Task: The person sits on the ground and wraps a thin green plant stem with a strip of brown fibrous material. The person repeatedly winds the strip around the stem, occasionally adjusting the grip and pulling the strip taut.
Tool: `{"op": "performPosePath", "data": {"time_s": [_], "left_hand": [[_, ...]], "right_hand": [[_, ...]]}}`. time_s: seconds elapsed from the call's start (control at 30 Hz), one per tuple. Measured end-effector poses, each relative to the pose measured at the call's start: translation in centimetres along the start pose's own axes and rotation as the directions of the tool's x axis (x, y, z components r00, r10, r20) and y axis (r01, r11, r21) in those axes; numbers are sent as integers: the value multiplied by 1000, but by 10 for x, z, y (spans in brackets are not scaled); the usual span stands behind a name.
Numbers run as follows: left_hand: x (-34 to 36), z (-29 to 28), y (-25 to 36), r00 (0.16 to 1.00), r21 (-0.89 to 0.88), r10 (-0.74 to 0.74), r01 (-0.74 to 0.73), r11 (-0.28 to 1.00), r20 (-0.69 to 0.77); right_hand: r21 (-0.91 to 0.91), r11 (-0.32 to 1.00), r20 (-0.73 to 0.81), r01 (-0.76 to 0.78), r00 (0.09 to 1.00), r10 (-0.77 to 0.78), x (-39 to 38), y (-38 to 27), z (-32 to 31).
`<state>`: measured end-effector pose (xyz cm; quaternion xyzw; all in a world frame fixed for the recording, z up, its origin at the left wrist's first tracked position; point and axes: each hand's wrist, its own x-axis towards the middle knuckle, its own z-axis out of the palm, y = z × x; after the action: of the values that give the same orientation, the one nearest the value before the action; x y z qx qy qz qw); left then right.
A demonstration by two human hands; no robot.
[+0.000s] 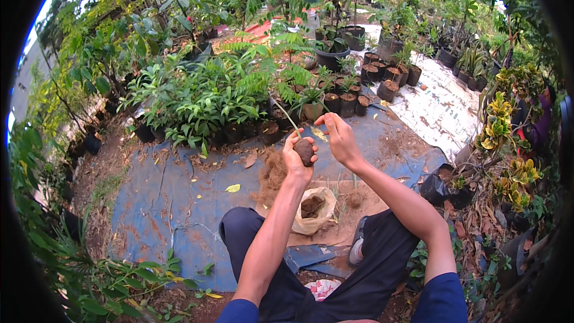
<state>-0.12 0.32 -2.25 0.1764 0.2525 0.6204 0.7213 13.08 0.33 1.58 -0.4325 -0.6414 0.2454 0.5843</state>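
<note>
My left hand [292,157] is raised in front of me, its fingers wrapped round a brown root ball [304,151]. From the top of the ball a thin pale-green stem [287,117] slants up and to the left, toward feathery green leaves [293,75]. Just right of the ball, my right hand [339,137] is closed with thumb and fingertips together; whatever it may pinch is too small to make out. Below both hands, an open cream bag [307,225] holds dark brown material. A loose heap of brown fibre [272,177] lies left of the bag, and a smaller fibre tuft [354,198] to its right.
A worn blue tarp [197,203] covers the ground, scattered with leaves and soil. Potted seedlings [209,98] crowd its far edge, with small black pots [348,104] beside them. A white sheet [442,98] spreads at the back right. Yellow-green shrubs [502,119] stand at right.
</note>
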Motion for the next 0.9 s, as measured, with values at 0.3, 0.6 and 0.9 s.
{"op": "performPosePath", "data": {"time_s": [0.3, 0.6, 0.9], "left_hand": [[0, 1, 2, 999, 56, 33, -32, 998, -18], [-1, -2, 4, 994, 136, 110, -111, 984, 14], [3, 0, 3, 970, 160, 164, -193, 968, 178]], "right_hand": [[-58, 995, 79, -77, 994, 81, -2, -4, -3], [123, 930, 165, -346, 931, 325, -3, 5, 5], [46, 868, 277, -494, 841, 464, -12, 6, 14]]}}
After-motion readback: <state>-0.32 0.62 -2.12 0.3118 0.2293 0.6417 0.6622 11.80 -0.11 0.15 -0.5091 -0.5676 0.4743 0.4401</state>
